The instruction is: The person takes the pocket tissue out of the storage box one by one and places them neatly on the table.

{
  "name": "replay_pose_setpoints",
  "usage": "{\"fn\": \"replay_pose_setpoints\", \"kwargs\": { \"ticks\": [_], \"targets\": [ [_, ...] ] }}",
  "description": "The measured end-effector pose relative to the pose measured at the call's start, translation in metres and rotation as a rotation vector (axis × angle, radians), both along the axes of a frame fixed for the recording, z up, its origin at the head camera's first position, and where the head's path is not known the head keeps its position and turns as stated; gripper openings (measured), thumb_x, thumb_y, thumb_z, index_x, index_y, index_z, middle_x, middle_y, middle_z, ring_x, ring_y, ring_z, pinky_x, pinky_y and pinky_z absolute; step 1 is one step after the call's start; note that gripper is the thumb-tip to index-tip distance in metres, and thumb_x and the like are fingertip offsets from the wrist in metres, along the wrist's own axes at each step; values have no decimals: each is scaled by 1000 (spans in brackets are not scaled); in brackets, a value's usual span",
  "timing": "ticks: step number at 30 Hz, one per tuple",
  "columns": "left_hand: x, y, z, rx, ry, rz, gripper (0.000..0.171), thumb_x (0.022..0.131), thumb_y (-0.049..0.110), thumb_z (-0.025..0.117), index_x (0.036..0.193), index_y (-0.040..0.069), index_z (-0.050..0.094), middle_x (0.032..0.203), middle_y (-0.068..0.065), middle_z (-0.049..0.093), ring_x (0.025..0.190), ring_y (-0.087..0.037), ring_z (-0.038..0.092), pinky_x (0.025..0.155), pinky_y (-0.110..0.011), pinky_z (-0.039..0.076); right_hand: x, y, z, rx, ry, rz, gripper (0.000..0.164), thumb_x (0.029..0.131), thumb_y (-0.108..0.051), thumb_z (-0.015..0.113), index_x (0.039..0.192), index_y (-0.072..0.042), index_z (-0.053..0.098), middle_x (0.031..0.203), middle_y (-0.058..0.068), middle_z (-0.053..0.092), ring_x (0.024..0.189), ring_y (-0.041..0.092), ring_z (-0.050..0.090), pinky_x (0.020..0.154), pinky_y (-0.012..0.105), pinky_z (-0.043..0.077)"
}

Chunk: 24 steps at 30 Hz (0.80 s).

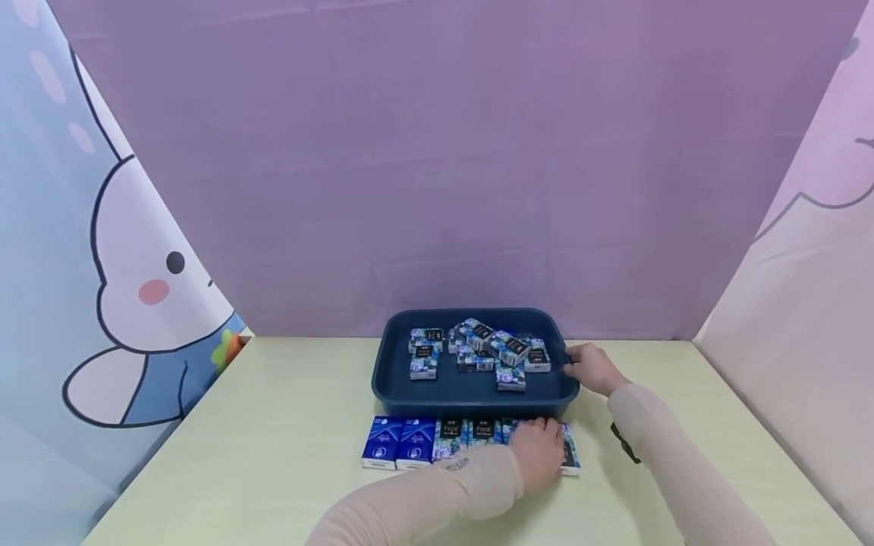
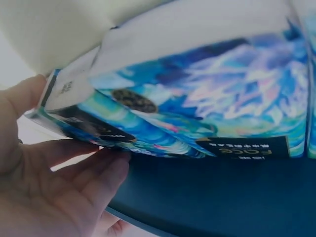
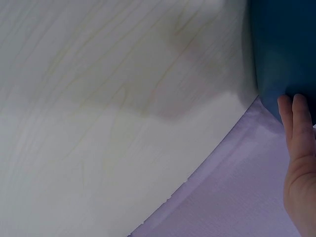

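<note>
A row of tissue packs lies along the near side of a dark blue tray (image 1: pixel 437 396). My left hand (image 1: pixel 539 455) is over the right end of this row, holding the floral tissue pack (image 1: pixel 570 457) there. In the left wrist view its thumb is at one end of that pack (image 2: pixel 106 118), with the fingers along the black-labelled face. My right hand (image 1: pixel 595 370) grips the tray's right rim, and in the right wrist view two fingers (image 3: pixel 300 118) lie against the tray's outer wall.
Several floral tissue packs (image 1: pixel 510 347) lie loosely inside the tray, some stacked on others. Two plain blue packs (image 1: pixel 399 441) form the row's left end, beside more floral ones (image 1: pixel 484 431). A purple cloth (image 1: pixel 464 167) hangs behind the pale table (image 1: pixel 293 425).
</note>
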State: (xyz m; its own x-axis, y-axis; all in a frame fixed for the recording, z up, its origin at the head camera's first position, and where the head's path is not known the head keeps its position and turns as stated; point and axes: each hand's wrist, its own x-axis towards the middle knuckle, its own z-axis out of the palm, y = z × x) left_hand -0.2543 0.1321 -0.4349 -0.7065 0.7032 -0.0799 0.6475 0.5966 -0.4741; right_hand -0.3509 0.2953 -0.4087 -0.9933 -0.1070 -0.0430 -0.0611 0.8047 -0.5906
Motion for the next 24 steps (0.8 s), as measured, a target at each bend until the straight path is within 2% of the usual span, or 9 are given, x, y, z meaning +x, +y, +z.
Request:
{"fn": "replay_pose_setpoints", "kwargs": {
  "ticks": [3, 6, 10, 15, 19, 24],
  "targets": [
    [1, 0, -1, 8, 41, -14, 41, 90, 45, 52, 123, 22, 58, 118, 4, 53, 100, -10, 54, 79, -22, 51, 1, 1, 0, 7, 2, 9, 47, 90, -4, 50, 128, 20, 38, 127, 37, 43, 115, 46, 48, 88, 48, 48],
    [2, 4, -2, -26, 60, 2, 33, 92, 38, 51, 120, 23, 61, 118, 3, 54, 101, -11, 55, 81, -22, 51, 0, 1, 1, 10, 4, 15, 47, 90, -5, 50, 127, 20, 38, 127, 37, 43, 115, 46, 48, 88, 48, 48],
    [6, 10, -4, -111, 70, 72, 33, 97, 33, 43, 125, 23, 55, 127, 4, 50, 111, -10, 51, 90, -21, 46, -2, 1, 1, 7, 6, 24, 46, 90, -4, 49, 127, 21, 37, 126, 38, 44, 114, 46, 48, 88, 48, 48],
    [10, 12, -8, -127, 98, 124, 38, 100, 31, 32, 135, 22, 45, 136, 7, 44, 122, -6, 44, 96, -18, 41, -5, 1, 2, 21, 11, 16, 46, 90, -4, 50, 127, 21, 38, 124, 38, 46, 112, 45, 51, 87, 48, 48],
    [9, 10, -7, -122, 106, 105, 39, 100, 32, 33, 137, 23, 43, 136, 10, 45, 122, -4, 44, 93, -17, 42, -5, 0, 1, 27, -9, 1, 47, 90, -5, 49, 128, 20, 38, 125, 37, 46, 112, 45, 51, 87, 49, 48],
    [6, 7, -8, -69, 105, 65, 37, 98, 32, 40, 133, 20, 49, 130, 8, 51, 114, -6, 51, 86, -18, 47, -4, 0, -1, 23, -22, -1, 47, 90, -5, 49, 128, 20, 37, 125, 37, 46, 112, 45, 51, 88, 49, 47]
  ]
}}
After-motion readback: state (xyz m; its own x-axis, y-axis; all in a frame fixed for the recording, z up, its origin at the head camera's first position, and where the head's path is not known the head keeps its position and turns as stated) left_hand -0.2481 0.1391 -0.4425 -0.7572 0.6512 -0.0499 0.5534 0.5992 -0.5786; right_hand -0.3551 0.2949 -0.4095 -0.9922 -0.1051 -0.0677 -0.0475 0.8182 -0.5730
